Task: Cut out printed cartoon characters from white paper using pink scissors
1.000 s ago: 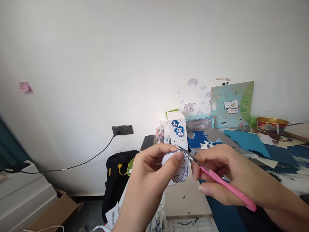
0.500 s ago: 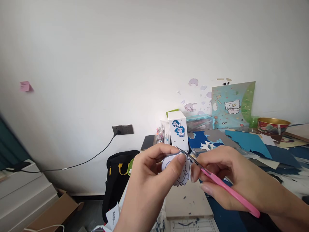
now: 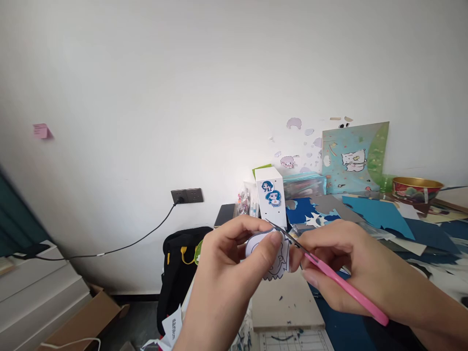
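My left hand (image 3: 234,258) pinches the small paper cut-out (image 3: 275,263) shut between thumb and fingers, holding it in the air above the grey board (image 3: 283,302). My right hand (image 3: 351,268) is closed around the pink scissors (image 3: 329,275), whose thin blades meet the cut-out's upper edge, just in front of the white box (image 3: 270,195). I judge that short snips near the printed outline, turning the paper rather than the scissors, with my thumb clear of the blades, would cut cleanest.
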